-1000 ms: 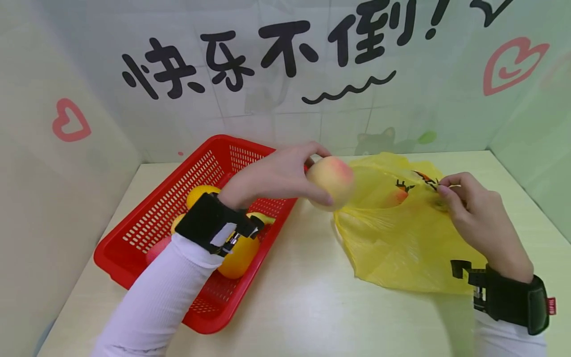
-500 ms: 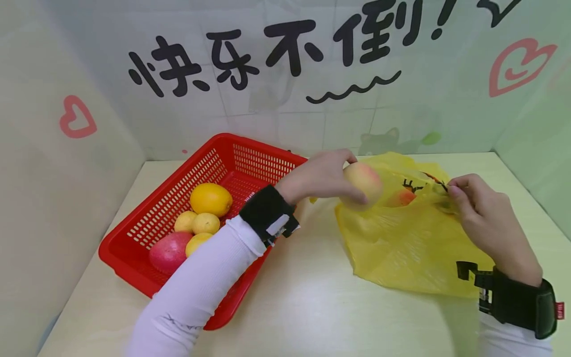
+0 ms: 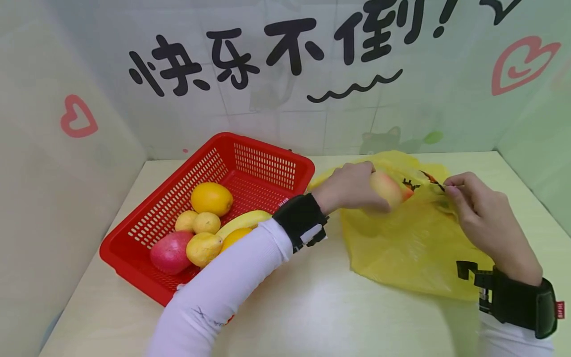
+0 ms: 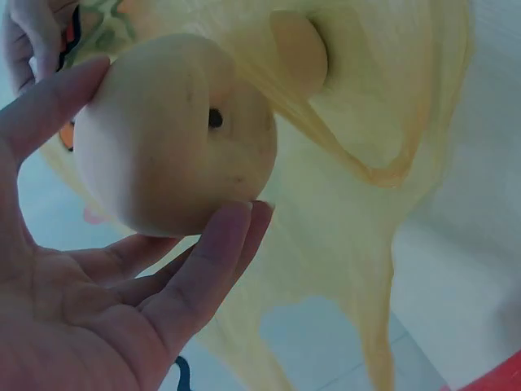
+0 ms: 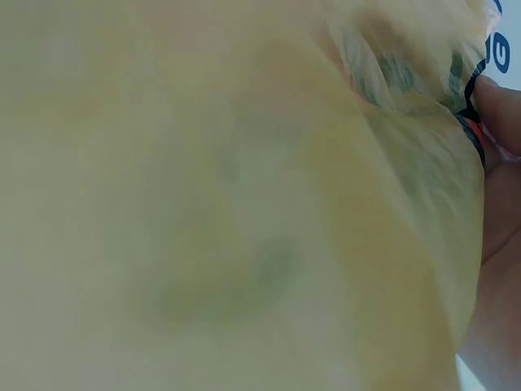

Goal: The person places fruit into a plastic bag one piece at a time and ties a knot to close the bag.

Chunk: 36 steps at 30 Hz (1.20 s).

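My left hand holds a pale peach at the mouth of a yellow plastic bag. In the left wrist view the thumb and fingertips grip the peach around its sides, its dark stem hollow showing. Another round fruit lies within the bag behind it. On the right, my right hand pinches the bag's printed edge between thumb and fingers. Yellow plastic fills most of the right wrist view, with the right hand along its right edge.
A red perforated basket stands on the left of the pale table. In it are a banana, a pink-red fruit, a large orange-yellow fruit and several smaller yellow fruits. A printed wall closes the back.
My left hand has carried the peach rightward, from beside the basket to the bag's opening. More of the basket's fruit now shows. The right hand keeps its pinch on the bag, almost unmoved.
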Tool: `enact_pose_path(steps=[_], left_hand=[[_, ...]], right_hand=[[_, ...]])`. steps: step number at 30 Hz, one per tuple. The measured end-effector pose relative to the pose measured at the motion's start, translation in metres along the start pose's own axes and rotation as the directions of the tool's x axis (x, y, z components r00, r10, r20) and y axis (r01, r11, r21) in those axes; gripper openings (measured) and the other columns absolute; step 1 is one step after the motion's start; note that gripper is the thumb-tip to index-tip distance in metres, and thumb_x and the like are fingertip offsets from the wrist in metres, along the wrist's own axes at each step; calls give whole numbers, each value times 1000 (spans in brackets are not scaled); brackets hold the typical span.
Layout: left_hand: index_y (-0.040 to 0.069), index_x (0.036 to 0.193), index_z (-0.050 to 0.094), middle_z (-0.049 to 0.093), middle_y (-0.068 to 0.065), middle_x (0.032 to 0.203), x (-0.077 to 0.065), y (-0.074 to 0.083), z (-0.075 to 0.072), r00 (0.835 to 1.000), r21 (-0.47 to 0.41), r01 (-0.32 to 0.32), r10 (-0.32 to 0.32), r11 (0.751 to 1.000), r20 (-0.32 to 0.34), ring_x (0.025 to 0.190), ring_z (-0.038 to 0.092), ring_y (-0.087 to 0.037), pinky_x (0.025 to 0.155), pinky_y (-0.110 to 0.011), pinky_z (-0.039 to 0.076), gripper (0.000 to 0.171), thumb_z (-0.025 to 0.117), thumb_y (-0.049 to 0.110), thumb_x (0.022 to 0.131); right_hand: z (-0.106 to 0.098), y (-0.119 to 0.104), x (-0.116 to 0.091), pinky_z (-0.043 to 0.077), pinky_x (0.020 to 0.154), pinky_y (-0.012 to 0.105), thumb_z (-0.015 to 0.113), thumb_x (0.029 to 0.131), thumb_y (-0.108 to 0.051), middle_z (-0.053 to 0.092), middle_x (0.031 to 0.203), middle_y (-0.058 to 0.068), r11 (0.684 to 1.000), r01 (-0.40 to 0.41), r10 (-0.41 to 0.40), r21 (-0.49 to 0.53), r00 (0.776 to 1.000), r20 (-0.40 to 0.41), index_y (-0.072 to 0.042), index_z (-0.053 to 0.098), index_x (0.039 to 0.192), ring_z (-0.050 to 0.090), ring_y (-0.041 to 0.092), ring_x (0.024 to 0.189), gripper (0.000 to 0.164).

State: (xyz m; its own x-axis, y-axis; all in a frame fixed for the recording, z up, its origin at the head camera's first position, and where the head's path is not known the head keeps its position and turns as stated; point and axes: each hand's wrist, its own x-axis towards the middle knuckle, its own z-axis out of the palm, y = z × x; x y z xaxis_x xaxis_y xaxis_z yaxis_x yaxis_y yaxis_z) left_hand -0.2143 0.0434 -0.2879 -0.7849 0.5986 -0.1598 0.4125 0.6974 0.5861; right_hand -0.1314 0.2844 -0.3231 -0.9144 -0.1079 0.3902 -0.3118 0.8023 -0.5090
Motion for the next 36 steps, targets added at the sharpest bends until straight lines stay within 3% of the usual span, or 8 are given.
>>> enact_pose_path(steps=[5, 13, 17, 23, 27, 31, 36], left_hand=[[12, 104, 52, 57, 1, 92, 8, 3, 7, 1000, 18, -17, 18, 1000, -25, 76, 57, -14, 60, -20, 45, 39, 73, 36, 80], [14, 98, 50, 51, 2, 84, 20, -1, 13, 995, 18, 76, -75, 997, -62, 71, 54, -14, 56, -20, 41, 40, 75, 40, 79], [15, 91, 51, 47, 3, 79, 25, -4, 18, 995, 6, 79, -79, 997, -66, 69, 53, -13, 54, -20, 37, 37, 75, 41, 79], [17, 107, 53, 55, 4, 93, 26, -1, 23, 996, -26, 75, -74, 997, 48, 82, 56, -12, 63, -19, 44, 47, 78, 43, 76], [17, 112, 57, 59, 5, 98, 27, 2, 27, 991, 2, 40, -40, 999, 129, 87, 57, -11, 69, -19, 46, 52, 79, 44, 74], [18, 125, 59, 63, 8, 110, 28, 5, 35, 978, 46, -6, -3, 999, 209, 95, 57, -8, 77, -16, 46, 62, 80, 46, 73], [26, 134, 57, 62, 12, 114, 28, 9, 44, 951, 11, -52, 47, 999, 305, 100, 55, -5, 82, -13, 43, 66, 79, 41, 75]], right_hand=[[2, -1, 0, 31, 53, 18, 49, 102, -8, 60, 79, 13, 998, 54, -54, -21, 998, -18, 1, 58, 111, 38, 0, 59, 15], [4, -1, 2, 31, 53, 18, 50, 102, -7, 64, 84, 17, 998, 63, -63, -16, 998, -14, 0, 58, 111, 39, -1, 61, 14], [4, 0, 2, 31, 54, 17, 50, 102, -8, 64, 83, 16, 998, 63, -63, -12, 998, -13, 0, 59, 111, 39, -2, 61, 15], [5, 0, 1, 31, 55, 15, 49, 103, -10, 63, 82, 17, 998, 60, -61, -8, 998, -18, 2, 58, 112, 41, -4, 61, 18], [6, -2, 2, 31, 54, 16, 49, 103, -12, 64, 83, 20, 999, 34, -34, 4, 999, -7, 2, 57, 113, 41, -2, 58, 19], [7, -4, 2, 30, 52, 17, 50, 102, -11, 64, 84, 21, 1000, 2, -2, 3, 1000, 10, 2, 57, 113, 40, -1, 58, 18], [10, -5, 2, 31, 50, 15, 53, 101, -10, 64, 80, 19, 999, 17, -18, -38, 1000, -21, 2, 58, 111, 41, -6, 59, 17]])
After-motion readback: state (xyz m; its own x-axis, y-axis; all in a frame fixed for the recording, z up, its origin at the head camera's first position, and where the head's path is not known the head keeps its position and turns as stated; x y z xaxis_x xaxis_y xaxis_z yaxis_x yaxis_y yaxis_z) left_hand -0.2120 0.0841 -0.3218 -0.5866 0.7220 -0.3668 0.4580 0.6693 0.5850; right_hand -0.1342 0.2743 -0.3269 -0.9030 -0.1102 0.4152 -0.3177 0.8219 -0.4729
